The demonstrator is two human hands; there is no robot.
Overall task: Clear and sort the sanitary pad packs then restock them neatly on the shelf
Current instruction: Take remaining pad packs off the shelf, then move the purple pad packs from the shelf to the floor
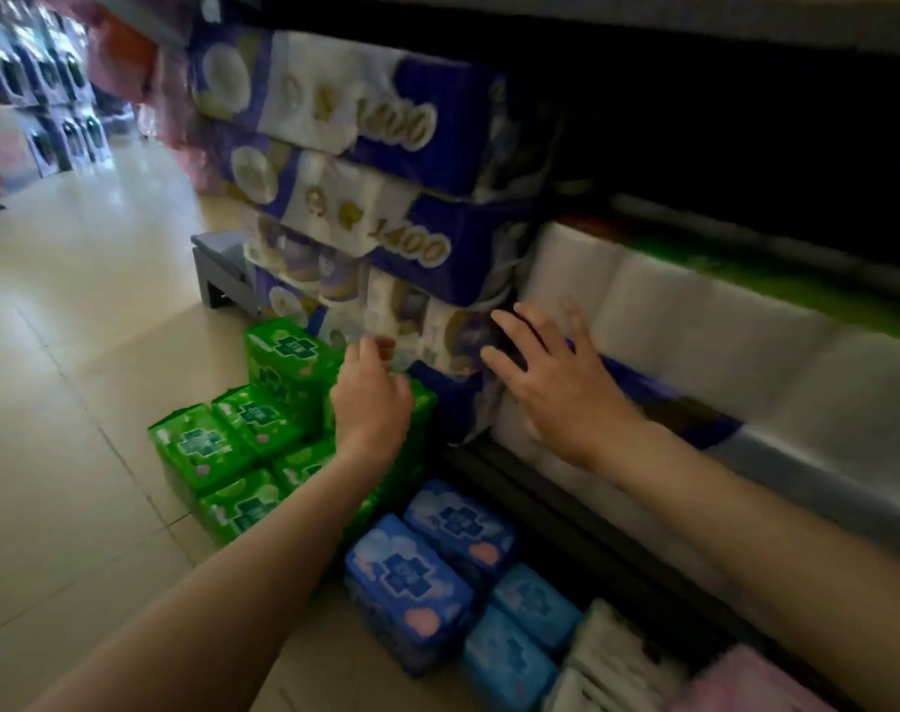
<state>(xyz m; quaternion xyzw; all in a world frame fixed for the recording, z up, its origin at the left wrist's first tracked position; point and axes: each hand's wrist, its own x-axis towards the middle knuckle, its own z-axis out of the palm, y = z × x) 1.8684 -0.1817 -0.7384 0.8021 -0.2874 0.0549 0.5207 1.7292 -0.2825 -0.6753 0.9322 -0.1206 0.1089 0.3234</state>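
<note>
My left hand [370,398] hangs over the green pad packs [232,444] on the floor [78,326]. Its fingers are loosely curled near the top of the tallest green stack, and I cannot tell whether they touch a pack or the wrapped paper behind it; they do not plainly grip anything. My right hand [555,382] is spread flat, fingers straight, pressed against the side of the white paper packs [694,326] on the low shelf [566,511], with the fingertips reaching to the gap beside the purple tissue packs [365,161].

The green pad packs sit in a cluster on the tiles just in front of the purple stack, some piled two high, their printed faces up. Right of them, nearer to me, the blue pad packs [437,567] lie in a tight group on the floor along the dark base of the shelf. Beside the blue ones, at the lower edge, there are white packs [607,655] and a bit of a pink pack [745,680], both blurred.

The purple tissue packs are stacked several high and marked 1400. A grey step stool [222,269] stands on the floor at the far side of that stack.
</note>
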